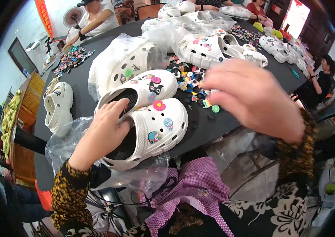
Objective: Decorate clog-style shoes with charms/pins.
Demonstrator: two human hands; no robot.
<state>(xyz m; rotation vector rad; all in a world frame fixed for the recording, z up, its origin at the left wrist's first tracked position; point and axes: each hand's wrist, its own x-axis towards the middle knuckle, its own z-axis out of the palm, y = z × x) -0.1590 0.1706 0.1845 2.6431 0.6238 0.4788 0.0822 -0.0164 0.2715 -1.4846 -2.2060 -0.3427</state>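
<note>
A pair of white clogs stands side by side in front of me, the near clog [142, 137] and the far clog [167, 81]. Colourful charms sit on their uppers, among them a pink flower [159, 105] and a blue swirl lollipop [168, 124]. At the heel openings my left hand [106, 124] is closed on the pair, its fingers and thumb where the two shoes meet. My right hand [250, 93] hovers right of a pile of loose charms [187, 77], smeared by motion, so whether it holds anything is unclear. A round green charm [215, 108] lies below its fingers.
A bagged white clog [126, 65] stands behind the pair, and a loose one [59, 106] sits left. Clear plastic [151, 173] lies under the near clog. Further back are decorated clogs [207, 51] and another charm heap [74, 59]. Other people work around the dark table [207, 134].
</note>
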